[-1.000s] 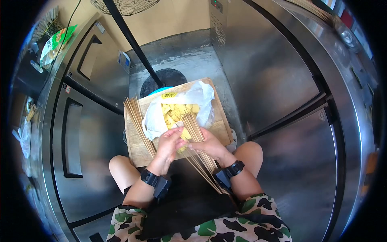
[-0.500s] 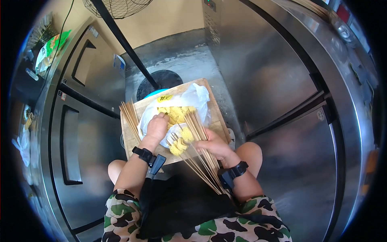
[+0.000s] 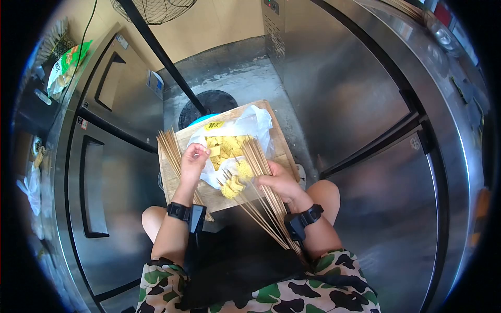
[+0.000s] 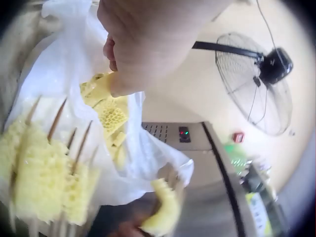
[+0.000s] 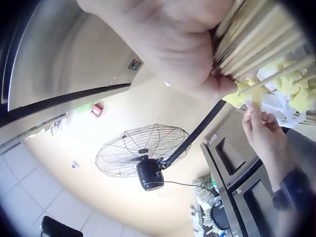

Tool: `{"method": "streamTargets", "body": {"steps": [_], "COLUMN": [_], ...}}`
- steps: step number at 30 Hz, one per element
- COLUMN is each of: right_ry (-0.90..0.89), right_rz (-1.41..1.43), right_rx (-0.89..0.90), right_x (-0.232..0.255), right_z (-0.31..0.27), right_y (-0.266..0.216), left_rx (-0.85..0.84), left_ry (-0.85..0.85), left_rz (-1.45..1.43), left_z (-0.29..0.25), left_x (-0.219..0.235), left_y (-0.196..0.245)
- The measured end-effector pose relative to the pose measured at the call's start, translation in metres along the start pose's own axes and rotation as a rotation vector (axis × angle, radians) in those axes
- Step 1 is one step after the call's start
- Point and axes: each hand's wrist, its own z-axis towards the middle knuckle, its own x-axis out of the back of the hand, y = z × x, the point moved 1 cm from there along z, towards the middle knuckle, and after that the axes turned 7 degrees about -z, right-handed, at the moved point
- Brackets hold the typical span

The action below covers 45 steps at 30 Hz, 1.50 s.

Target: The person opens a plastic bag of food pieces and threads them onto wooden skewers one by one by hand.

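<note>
The left hand [image 3: 193, 163] pinches a flat yellow piece [image 3: 215, 151] between thumb and fingertips, over the left edge of a white plastic bag [image 3: 261, 123] holding more yellow pieces [image 3: 229, 147]. In the left wrist view, that hand [image 4: 143, 44] hangs above honeycomb-textured pieces [image 4: 112, 117]. The right hand [image 3: 282, 183] grips a thick bundle of thin wooden sticks [image 3: 257, 159]. Several sticks beside the bundle carry folded yellow pieces [image 3: 232, 188] near their tips. In the right wrist view, the right hand [image 5: 168, 47] is curled round the sticks [image 5: 261, 39].
Another bundle of sticks [image 3: 170, 149] lies at the left of the wooden board [image 3: 282, 148]. A black fan pole [image 3: 166, 61] stands behind it on a round base. Steel cabinets stand on the left [image 3: 117, 182] and right [image 3: 360, 104]. The person's knees flank the board.
The left hand has left the loaded sticks, reached into the bag, and drawn back slightly with a flat yellow piece. The right hand keeps its grip on the bundle.
</note>
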Motion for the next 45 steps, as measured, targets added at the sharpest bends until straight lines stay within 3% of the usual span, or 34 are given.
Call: {"method": "streamTargets", "body": {"steps": [1, 8, 11, 20, 26, 29, 32, 35, 38, 45], "right_ry": [-0.005, -0.056, -0.098, -0.1, -0.119, -0.095, -0.091, -0.124, -0.152, -0.198], "right_rz": [0.005, 0.018, 0.009, 0.005, 0.016, 0.002, 0.008, -0.01, -0.02, 0.021], "right_rx": [0.004, 0.014, -0.011, -0.012, 0.001, 0.001, -0.002, -0.006, -0.021, -0.035], "right_x": [-0.001, -0.008, -0.007, -0.013, -0.015, -0.017, -0.019, -0.02, -0.02, -0.019], "right_z": [0.0, 0.007, 0.009, 0.011, 0.014, 0.013, 0.01, 0.009, 0.011, 0.011], "right_y": [-0.002, 0.005, 0.005, 0.01, 0.014, 0.014, 0.01, 0.01, 0.012, 0.011], "left_rx": [0.142, 0.292, 0.306, 0.272, 0.393, 0.466, 0.382, 0.291, 0.19, 0.039], "left_ry": [0.003, 0.12, 0.094, 0.047, -0.064, 0.025, 0.029, 0.084, 0.036, -0.059], "left_rz": [-0.22, -0.71, -0.809, -0.694, -0.895, -0.914, -0.824, -0.524, -0.328, -0.281], "left_z": [-0.005, -0.024, -0.023, -0.023, -0.03, -0.033, -0.031, -0.031, -0.028, -0.032], "left_x": [0.0, -0.009, -0.009, -0.011, -0.018, -0.025, -0.022, -0.027, -0.028, -0.035], "left_y": [0.005, 0.018, 0.016, 0.016, 0.032, 0.037, 0.033, 0.038, 0.037, 0.048]}}
